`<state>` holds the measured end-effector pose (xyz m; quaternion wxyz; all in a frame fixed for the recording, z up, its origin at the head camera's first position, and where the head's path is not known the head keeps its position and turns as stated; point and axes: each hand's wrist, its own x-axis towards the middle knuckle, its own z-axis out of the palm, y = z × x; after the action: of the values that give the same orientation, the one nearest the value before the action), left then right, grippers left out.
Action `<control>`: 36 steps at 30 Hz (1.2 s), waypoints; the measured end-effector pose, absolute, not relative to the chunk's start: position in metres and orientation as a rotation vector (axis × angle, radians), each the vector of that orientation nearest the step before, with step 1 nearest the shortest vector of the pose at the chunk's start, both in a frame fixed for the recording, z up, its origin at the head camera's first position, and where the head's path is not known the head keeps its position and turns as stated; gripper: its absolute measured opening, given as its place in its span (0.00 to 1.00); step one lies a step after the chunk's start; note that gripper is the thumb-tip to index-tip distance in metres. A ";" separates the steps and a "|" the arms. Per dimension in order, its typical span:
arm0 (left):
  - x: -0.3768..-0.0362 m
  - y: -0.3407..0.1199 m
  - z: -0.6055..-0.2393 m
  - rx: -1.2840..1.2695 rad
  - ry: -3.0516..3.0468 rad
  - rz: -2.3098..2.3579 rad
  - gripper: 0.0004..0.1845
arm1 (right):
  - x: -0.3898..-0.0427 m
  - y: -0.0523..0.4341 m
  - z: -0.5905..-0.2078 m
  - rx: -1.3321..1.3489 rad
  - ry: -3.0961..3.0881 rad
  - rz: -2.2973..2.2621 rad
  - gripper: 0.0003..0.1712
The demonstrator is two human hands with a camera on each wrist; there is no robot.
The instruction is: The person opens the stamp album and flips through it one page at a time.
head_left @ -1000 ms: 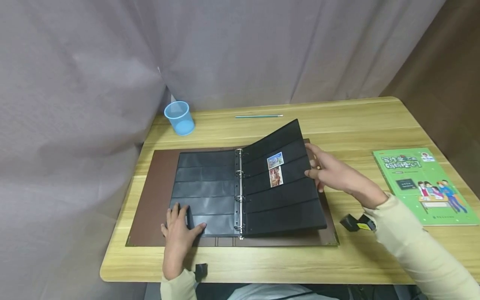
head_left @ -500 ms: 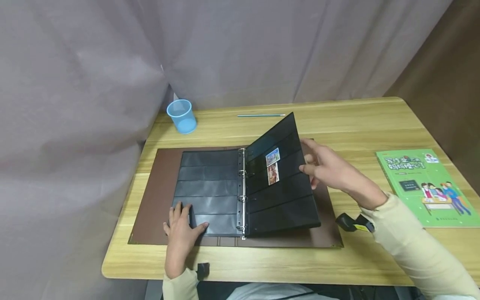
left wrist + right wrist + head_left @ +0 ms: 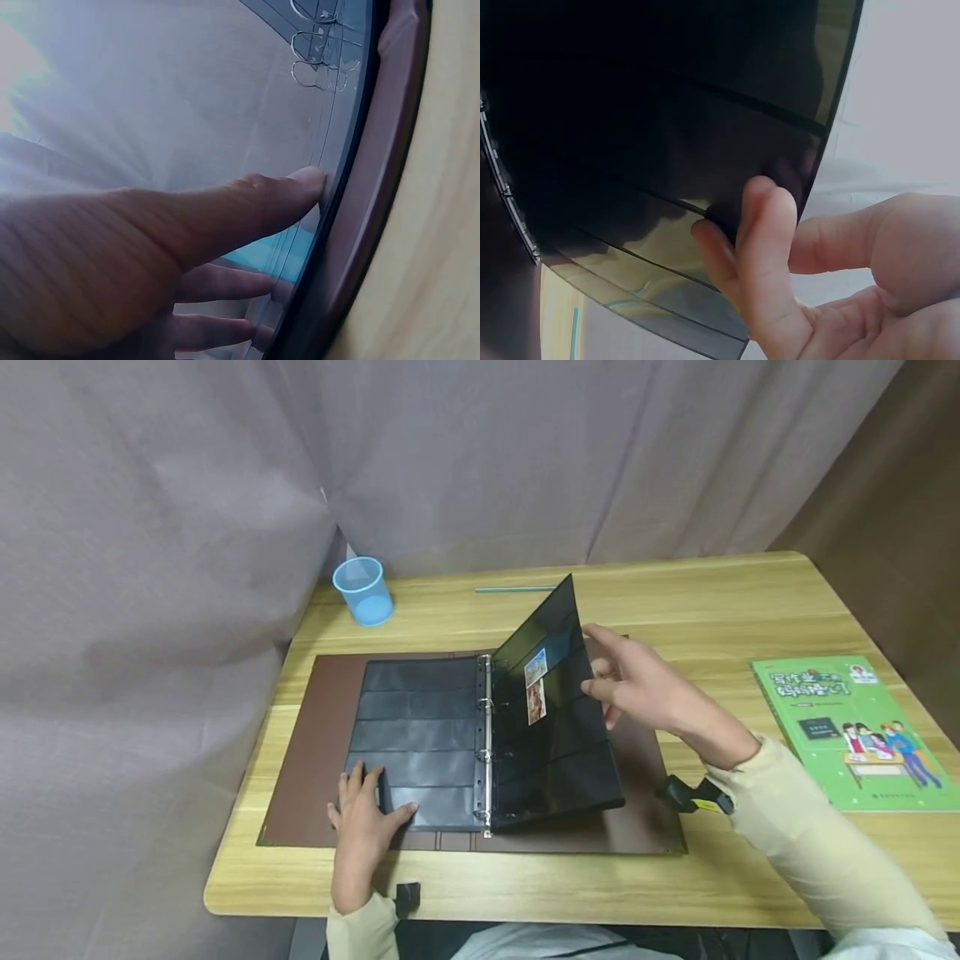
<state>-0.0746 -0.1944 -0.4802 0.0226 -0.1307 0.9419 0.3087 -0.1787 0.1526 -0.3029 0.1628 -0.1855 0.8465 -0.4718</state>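
Note:
A brown stamp album (image 3: 303,735) lies spread on the table, its black pocket pages held by metal rings (image 3: 488,747). My left hand (image 3: 363,827) rests with spread fingers on the lower left corner of the left page (image 3: 420,706). At the other side, my right hand (image 3: 641,681) pinches the outer edge of the raised right page (image 3: 558,760), thumb on the near face and fingers behind it. Two stamps, one bluish (image 3: 536,667) and one reddish (image 3: 536,702), sit in that page's pockets. The right wrist view shows the page's dark back (image 3: 630,120) with fingers against it.
A blue plastic cup (image 3: 363,593) stands at the back left of the wooden table (image 3: 712,602). Behind the album lies a thin green pencil (image 3: 513,589), partly hidden by the raised page. A green book (image 3: 855,735) lies at the right. Grey curtain hangs behind.
My right hand has moved left and lifted the page more steeply toward upright. The page's top corner now covers the pencil's right end. My left hand stays on the left page.

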 end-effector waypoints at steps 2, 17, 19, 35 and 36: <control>-0.074 -0.195 -0.481 -0.400 2.922 0.967 0.42 | -0.181 0.150 -0.302 -0.546 2.410 -1.357 0.46; -0.074 -0.195 -0.479 -0.413 2.901 0.994 0.43 | -0.189 0.140 -0.283 -0.548 2.364 -1.403 0.45; -0.074 -0.196 -0.479 -0.412 2.903 0.990 0.43 | -0.190 0.137 -0.281 -0.568 2.363 -1.395 0.45; -0.075 -0.196 -0.481 -0.417 2.914 0.996 0.43 | -0.189 0.109 -0.275 -0.663 2.340 -1.388 0.46; -0.075 -0.196 -0.481 -0.420 2.913 0.996 0.43 | -0.189 0.106 -0.275 -0.665 2.335 -1.388 0.46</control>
<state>-0.0752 -0.1959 -0.4813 0.0172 -0.1353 0.9373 0.3206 -0.1895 0.1065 -0.2748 0.1714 -0.2344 0.8226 -0.4889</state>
